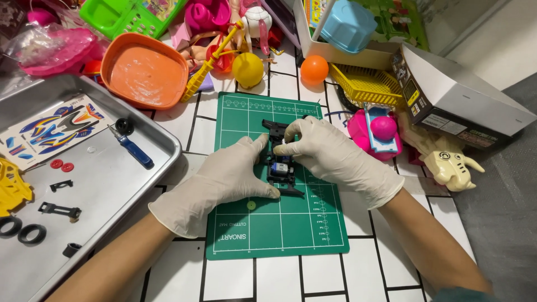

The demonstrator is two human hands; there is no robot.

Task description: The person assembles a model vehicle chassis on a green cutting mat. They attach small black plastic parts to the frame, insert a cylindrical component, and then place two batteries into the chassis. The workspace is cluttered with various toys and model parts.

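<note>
White tiled table [235,279] carries a green mat [291,229]. Both gloved hands, left hand [224,179] and right hand [330,154], pinch a black chassis [279,168] on it, fingers closed around its sides. Beside them sits a metal tray [112,179].

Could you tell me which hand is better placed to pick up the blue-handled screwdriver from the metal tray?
Probably the left hand: the screwdriver lies in the tray on its side.
</note>
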